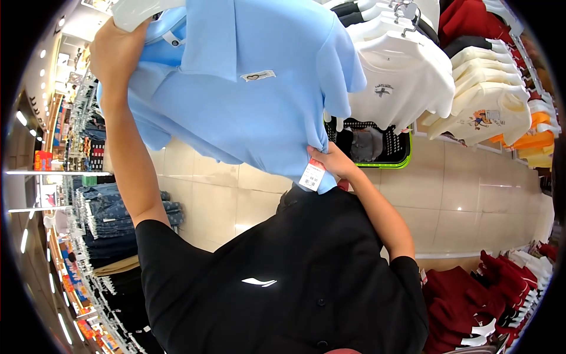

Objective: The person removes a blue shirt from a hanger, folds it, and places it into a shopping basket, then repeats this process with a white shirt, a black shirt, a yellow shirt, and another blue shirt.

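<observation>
A light blue collared shirt [236, 118] hangs from a white hanger [137, 12] at the upper left. My left hand [118, 50] is closed round the hanger by the shirt's collar. Lower down, my right hand [333, 160] pinches the shirt's hem beside a white and red price tag [312, 176]. The shirt is stretched at a slant between both hands, with a small heart patch [258, 76] on its chest.
White shirts [407, 76] and cream shirts [486, 106] hang at the upper right. Below them is a black and green basket [396, 147] with grey cloth inside. Folded jeans [112, 206] lie at left; dark red clothes [460, 295] hang at lower right.
</observation>
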Available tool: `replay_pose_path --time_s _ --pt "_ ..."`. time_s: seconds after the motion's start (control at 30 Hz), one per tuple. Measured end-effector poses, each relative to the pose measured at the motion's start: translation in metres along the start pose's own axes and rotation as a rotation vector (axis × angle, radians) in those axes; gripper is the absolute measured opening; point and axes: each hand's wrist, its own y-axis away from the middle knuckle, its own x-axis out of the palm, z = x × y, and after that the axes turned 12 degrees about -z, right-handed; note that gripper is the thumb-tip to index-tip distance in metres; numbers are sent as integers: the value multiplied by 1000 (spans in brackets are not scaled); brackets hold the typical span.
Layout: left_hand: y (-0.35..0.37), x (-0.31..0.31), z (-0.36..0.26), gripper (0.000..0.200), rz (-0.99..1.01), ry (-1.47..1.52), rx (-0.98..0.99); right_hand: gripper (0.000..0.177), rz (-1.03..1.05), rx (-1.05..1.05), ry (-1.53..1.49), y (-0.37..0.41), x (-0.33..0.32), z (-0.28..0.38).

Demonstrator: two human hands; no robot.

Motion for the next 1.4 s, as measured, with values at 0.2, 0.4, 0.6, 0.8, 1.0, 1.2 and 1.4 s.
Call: replay_pose_path --time_s 0.2,0.4,0.6,0.8,1.0,1.2,1.4 --pt "10 -14 -1 51 29 60 -50 32 -23 -87 141 6 1 6" --pt "41 -13 0 41 19 270 -81 36 -163 -207 50 19 -18 12" --pt "85 -31 -42 36 -20 307 6 45 -562 -566 -227 60 -48 85" --pt "146 -14 -62 16 -48 446 149 82 -419 -882 321 97 -6 188" --pt "174 -27 -69 33 -12 508 75 49 -128 -772 697 73 57 209" --pt "190 -33 -25 43 339 640 -145 35 -50 -754 809 51 66 210" --pt "260 -10 78 125 351 973 -576 35 -35 -671 923 40 67 254"
